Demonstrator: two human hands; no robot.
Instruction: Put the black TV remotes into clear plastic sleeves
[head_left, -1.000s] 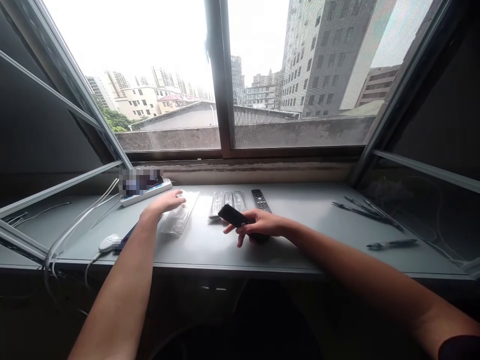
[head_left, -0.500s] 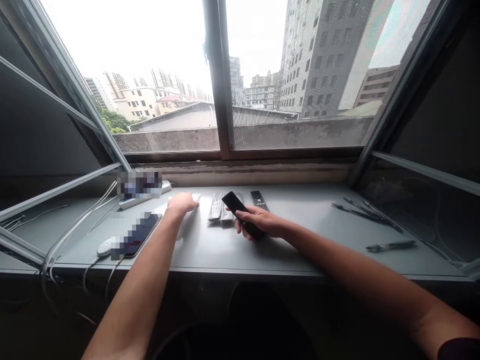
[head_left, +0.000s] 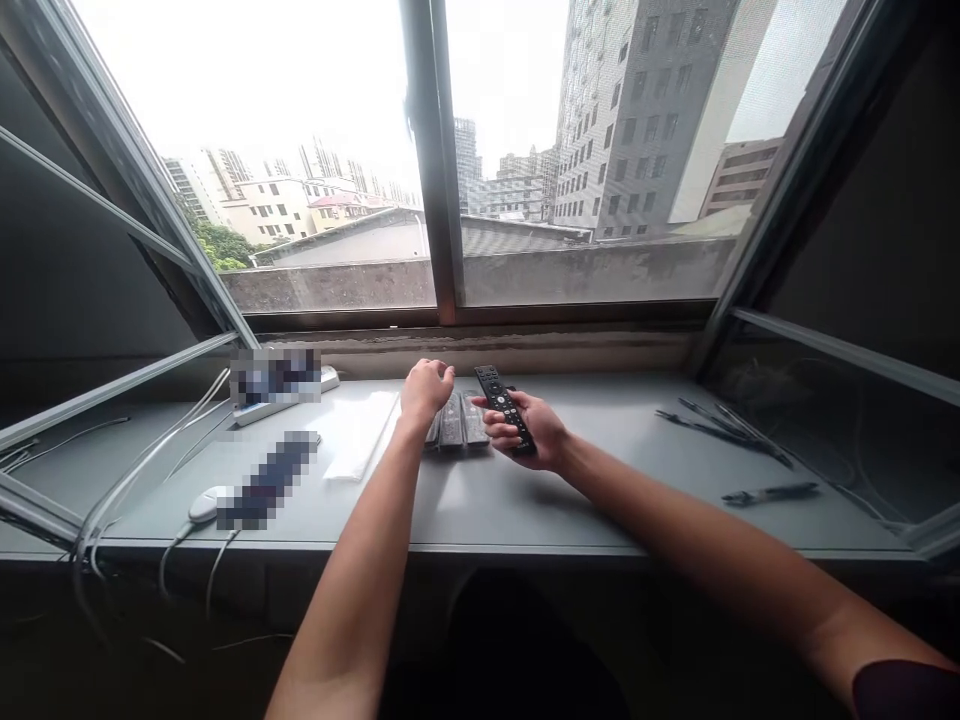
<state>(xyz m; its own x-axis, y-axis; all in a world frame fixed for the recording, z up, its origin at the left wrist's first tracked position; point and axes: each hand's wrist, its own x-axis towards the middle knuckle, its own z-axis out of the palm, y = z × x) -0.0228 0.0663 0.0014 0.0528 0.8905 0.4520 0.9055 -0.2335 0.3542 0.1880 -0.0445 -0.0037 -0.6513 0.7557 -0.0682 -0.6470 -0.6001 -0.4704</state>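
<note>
A black remote control (head_left: 504,408) is in my right hand (head_left: 538,430), tilted, its button face turned up. The fingers wrap across its lower half. My left hand (head_left: 427,388) hovers over the left part of a row of remotes in clear plastic sleeves (head_left: 453,425), its fingers loosely bent, the thumb apart and nothing visible in it. It partly covers that row, which lies on the grey desk (head_left: 465,515). Left of this hand lie flat, whitish clear plastic sleeves (head_left: 364,432). A dark bit behind my right hand is mostly hidden.
At the left are a white power strip (head_left: 328,380), a blurred-out phone (head_left: 271,480), a round white charger (head_left: 204,505) and white cables (head_left: 124,475). Several pens (head_left: 724,425) and another pen (head_left: 771,493) lie at the right. Metal frame bars and a window surround the desk.
My left hand has moved right from the plastic sleeves to the wrapped remotes. My right hand has turned the remote, so its buttons now face up, and shifted slightly right.
</note>
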